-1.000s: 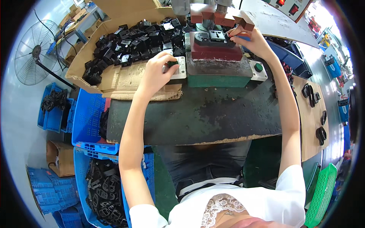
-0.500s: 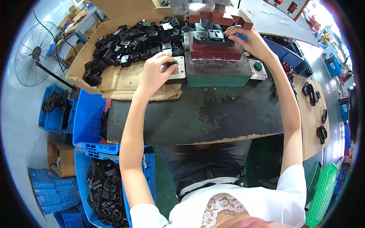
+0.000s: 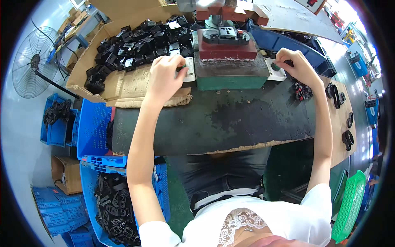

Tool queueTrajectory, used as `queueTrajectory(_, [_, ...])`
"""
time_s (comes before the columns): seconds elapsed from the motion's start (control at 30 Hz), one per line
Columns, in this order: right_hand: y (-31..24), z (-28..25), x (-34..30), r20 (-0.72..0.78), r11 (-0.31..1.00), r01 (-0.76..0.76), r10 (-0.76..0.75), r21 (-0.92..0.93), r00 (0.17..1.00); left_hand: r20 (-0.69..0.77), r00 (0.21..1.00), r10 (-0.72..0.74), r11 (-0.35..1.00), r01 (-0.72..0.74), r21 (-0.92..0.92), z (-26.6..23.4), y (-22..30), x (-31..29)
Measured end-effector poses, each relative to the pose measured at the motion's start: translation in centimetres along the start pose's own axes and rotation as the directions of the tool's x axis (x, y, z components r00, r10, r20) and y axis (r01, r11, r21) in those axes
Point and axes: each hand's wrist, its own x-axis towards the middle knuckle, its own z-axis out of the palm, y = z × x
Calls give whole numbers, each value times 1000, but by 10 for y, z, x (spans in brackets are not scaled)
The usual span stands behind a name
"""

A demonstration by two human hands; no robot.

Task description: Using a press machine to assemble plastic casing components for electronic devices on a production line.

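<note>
My left hand (image 3: pixel 163 77) curls its fingers over a green push button on the left metal button plate (image 3: pixel 189 70). On the other side, my right hand (image 3: pixel 299 68) has thumb and fingers closed about the right green push button (image 3: pixel 276 66). Between them stands a press with a reddish-brown upper head (image 3: pixel 224 12). Below that head, a black plastic part with a socket-like insert (image 3: pixel 226 36) lies on a dark red block (image 3: pixel 227 51). The block rests on a green metal base (image 3: pixel 232 82). Neither hand touches the black part.
To the left, a cardboard box (image 3: pixel 84 61) holds a heap of black plastic pieces. Blue crates (image 3: pixel 92 131) stand left of the worktable (image 3: pixel 214 127), one filled with black frames. Black straps (image 3: pixel 348 140) lie on cardboard at right. A blue bin (image 3: pixel 288 41) sits behind the right hand.
My right hand has left the black part on the press and moved right and down onto the right green button. My left hand stays at the left button. The view has shifted slightly.
</note>
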Motion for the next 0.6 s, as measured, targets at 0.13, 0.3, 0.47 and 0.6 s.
queueTrajectory(0.13, [0, 9, -12, -65, 996, 25, -30, -80, 997, 54, 997, -53, 998, 55, -23, -2, 0, 4])
queueTrajectory(0.3, [3, 16, -20, -136, 992, -73, 58, -107, 989, 62, 996, -59, 997, 61, -40, -3, 0, 6])
queueTrajectory(0.47, [9, 20, -22, -157, 991, -40, 20, -127, 987, 54, 998, -32, 998, 35, -60, -2, 0, 6])
queueTrajectory(0.6, [12, 22, -19, -169, 987, -8, -19, -161, 985, 61, 998, -34, 997, 38, -69, -2, 2, 7])
